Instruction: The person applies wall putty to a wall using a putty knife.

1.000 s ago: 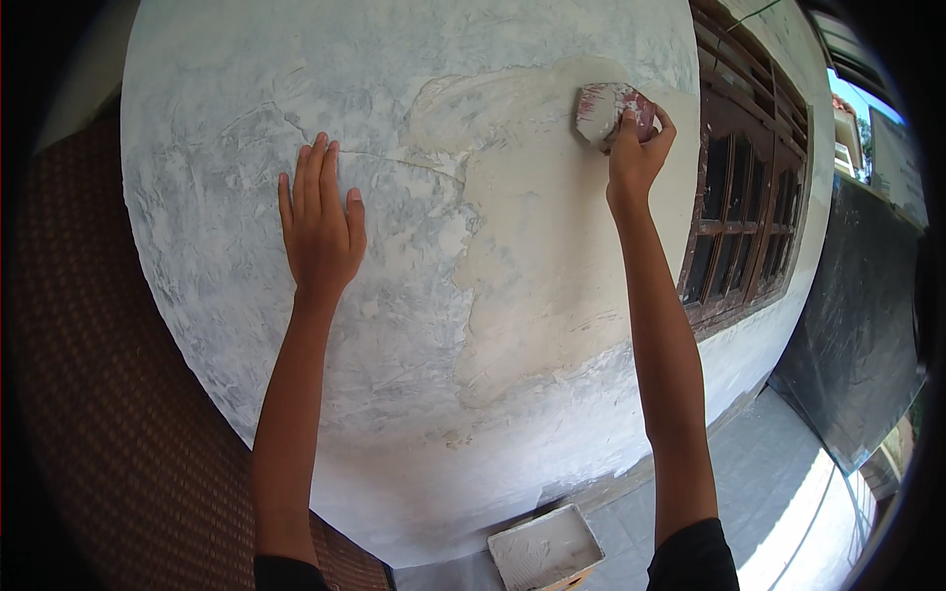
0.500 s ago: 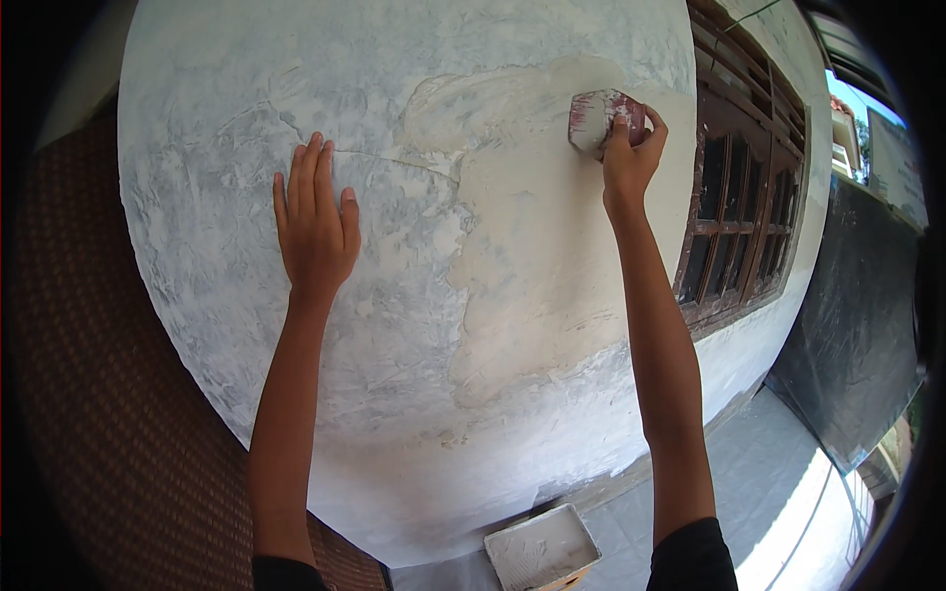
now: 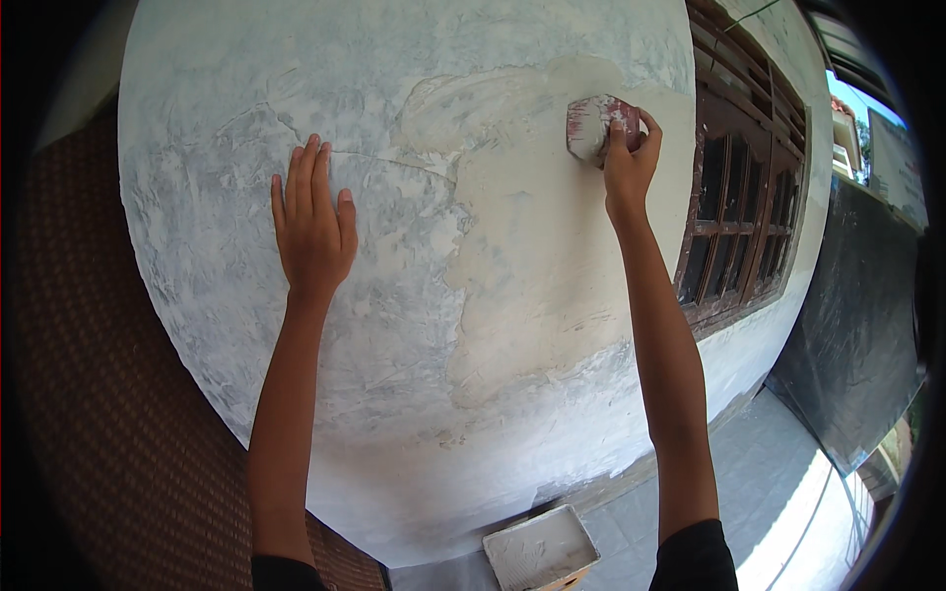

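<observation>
A mottled white wall (image 3: 227, 276) fills the middle, with a crack across its upper left and a cream patch of smooth filler (image 3: 532, 256) right of centre. My left hand (image 3: 310, 227) rests flat on the mottled part just under the crack, fingers stretched out and empty. My right hand (image 3: 631, 167) grips a reddish, flat scraper (image 3: 591, 128) smeared with pale filler, pressed to the upper part of the cream patch, near the window's side.
A brown wooden window (image 3: 744, 227) is set in the wall at the right. A tray of pale paste (image 3: 537, 542) sits on grey sheeting (image 3: 631, 522) below. Brown woven material (image 3: 79, 325) lines the left side. A dark sheet (image 3: 843, 305) stands at the far right.
My right hand and the scraper have shifted a little leftward and down along the cream patch. My left hand stays against the wall, only slightly further left in view.
</observation>
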### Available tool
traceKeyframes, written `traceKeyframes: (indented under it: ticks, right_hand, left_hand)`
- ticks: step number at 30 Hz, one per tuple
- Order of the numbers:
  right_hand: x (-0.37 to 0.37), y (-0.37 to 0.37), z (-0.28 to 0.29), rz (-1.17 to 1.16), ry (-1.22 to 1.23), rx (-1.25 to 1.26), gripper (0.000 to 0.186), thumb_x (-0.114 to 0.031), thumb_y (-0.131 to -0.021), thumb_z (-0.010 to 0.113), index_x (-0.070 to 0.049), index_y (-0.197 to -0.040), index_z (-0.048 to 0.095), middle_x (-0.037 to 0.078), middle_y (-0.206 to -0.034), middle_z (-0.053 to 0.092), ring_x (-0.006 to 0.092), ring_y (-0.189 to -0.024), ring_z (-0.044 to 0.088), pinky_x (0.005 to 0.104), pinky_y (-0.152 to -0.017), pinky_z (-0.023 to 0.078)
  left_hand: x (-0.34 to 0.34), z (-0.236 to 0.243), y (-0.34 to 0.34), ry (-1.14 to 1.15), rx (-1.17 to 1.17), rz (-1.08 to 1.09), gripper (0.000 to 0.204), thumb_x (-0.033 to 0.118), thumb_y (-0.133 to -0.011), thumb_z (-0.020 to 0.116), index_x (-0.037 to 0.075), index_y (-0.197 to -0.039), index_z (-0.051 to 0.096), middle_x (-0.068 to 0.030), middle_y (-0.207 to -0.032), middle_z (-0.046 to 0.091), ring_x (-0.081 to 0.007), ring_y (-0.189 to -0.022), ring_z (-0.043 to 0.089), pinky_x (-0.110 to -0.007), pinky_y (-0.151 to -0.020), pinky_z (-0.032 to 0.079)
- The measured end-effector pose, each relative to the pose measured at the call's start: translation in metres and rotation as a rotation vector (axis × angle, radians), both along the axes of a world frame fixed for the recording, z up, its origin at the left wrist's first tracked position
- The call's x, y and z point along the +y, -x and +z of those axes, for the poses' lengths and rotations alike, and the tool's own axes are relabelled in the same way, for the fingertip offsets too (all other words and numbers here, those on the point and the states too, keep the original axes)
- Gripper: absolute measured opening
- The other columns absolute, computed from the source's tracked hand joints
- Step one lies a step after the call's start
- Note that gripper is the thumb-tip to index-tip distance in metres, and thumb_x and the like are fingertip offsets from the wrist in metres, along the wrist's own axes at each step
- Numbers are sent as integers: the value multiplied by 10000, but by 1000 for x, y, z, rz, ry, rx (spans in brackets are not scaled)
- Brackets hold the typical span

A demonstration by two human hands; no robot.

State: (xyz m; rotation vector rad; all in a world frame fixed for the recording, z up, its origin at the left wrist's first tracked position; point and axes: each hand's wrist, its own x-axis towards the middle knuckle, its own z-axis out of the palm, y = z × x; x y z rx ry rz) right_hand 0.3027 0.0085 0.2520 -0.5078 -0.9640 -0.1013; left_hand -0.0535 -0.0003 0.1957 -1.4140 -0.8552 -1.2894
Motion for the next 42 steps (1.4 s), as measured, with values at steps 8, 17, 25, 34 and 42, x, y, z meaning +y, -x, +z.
traceKeyframes:
  ticks: [8, 17, 25, 34, 42]
  right_hand:
    - [10, -20, 1, -49, 32, -54, 414, -113, -947, 602, -49, -1322, 439, 36, -904, 549, 77, -699, 505, 243, -591, 446]
    - [11, 6, 5, -118, -16, -441, 403, -127, -941, 598, -61, -1318, 470, 99, -1011, 539, 142, -807, 536, 268, -765, 460]
    - [-17, 17, 22, 192, -112, -75, 370, -107, -956, 551, -46, -1297, 422, 138, -1107, 561, 155, -837, 593, 276, -641, 501]
    - [21, 6, 27, -140, -27, -105, 411, -195, -934, 591, -52, -1299, 467, 142, -1076, 618, 250, -976, 599, 455, -1012, 324]
    - [-6, 60, 6, 9, -100, -385, 410, -152, -934, 590, -84, -1320, 469, 120, -988, 586, 185, -865, 543, 352, -836, 427]
  left_hand:
    - [0, -1, -1, 0, 6, 8, 510, 160, -952, 428, 82, -1453, 366, -80, -1510, 374, -280, -1429, 301, -518, -1171, 179]
    - [0, 0, 0, 5, 6, 11, 515, 159, -953, 432, 82, -1457, 360, -78, -1515, 371, -280, -1431, 298, -512, -1172, 178]
    - [1, -1, -1, 15, -19, 22, 501, 186, -969, 405, 82, -1457, 362, -72, -1529, 358, -277, -1432, 297, -507, -1168, 182]
    - [1, 0, -1, 5, -8, 16, 521, 180, -953, 443, 88, -1459, 358, -72, -1527, 359, -277, -1430, 301, -514, -1170, 179]
    - [0, 0, -3, 10, -1, 1, 538, 151, -935, 458, 86, -1458, 356, -71, -1526, 356, -283, -1432, 295, -515, -1170, 179]
